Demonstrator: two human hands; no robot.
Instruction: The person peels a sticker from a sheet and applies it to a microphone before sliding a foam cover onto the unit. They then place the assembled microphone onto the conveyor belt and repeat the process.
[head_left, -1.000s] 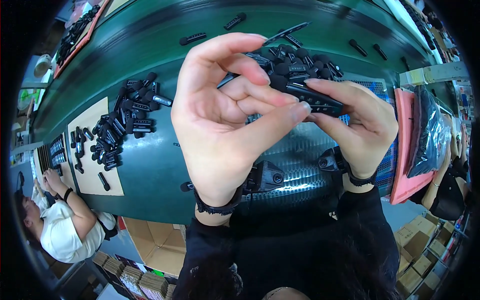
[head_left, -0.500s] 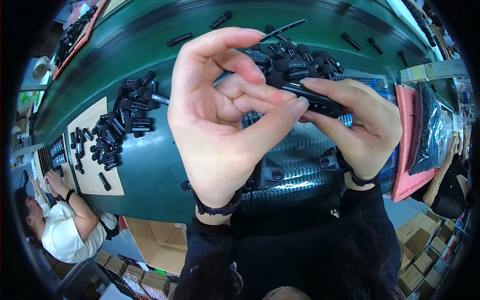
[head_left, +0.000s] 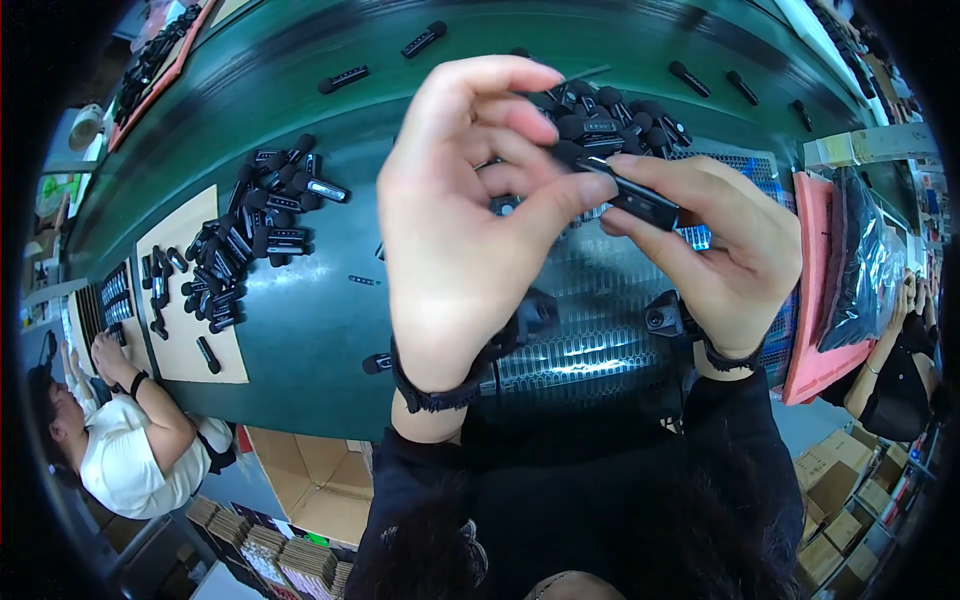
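Observation:
My right hand (head_left: 715,225) grips a small black clip-on microphone (head_left: 645,203) between thumb and fingers, its long body slanting down to the right. My left hand (head_left: 470,190) meets it at the upper left end; thumb and curled fingers close on that end, near a blurred dark foam tip (head_left: 570,155). From the raised left index fingertip sticks out a thin dark strip (head_left: 590,73), seen nearly edge-on; its kind does not show. Behind the hands lies a pile of similar foam-tipped microphones (head_left: 600,125).
Another microphone heap (head_left: 235,240) lies at left, partly on a beige sheet (head_left: 180,340). Clear slotted trays (head_left: 590,340) are under my hands. Pink foam (head_left: 810,290) with a dark plastic bag (head_left: 855,270) is at right. A person in white (head_left: 140,450) works at far left.
My left hand has shifted right and turned, its index finger now lower over the pile. The thin strip has tilted flatter. The right hand keeps the microphone almost in place.

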